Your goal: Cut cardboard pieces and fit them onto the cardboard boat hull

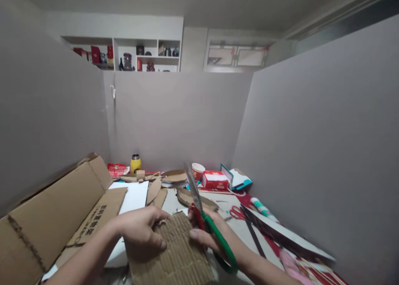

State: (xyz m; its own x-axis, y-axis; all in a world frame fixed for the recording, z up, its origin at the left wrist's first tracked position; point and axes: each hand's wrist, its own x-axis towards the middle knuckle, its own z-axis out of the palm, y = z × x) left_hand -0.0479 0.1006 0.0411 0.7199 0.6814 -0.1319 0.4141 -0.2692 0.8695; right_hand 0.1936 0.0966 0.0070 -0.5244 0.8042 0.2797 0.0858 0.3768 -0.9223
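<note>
Cardboard [174, 256] sits pinched in L hand [141, 229], R hand [215, 231] grips scissors [197, 204], blades fwd, & if the ridged sheet buckles mid-cut, it cld tear.

- Brown cardboard piece [177, 256]: corrugated ridges showing on its upper face, top edge ragged; pinched at the upper left by the left hand [141, 231], slanting toward the wearer.
- Scissors [202, 218]: red-and-green handles, in the right hand [216, 233] beside the cardboard's right edge; blades point upward, blurred.
</note>
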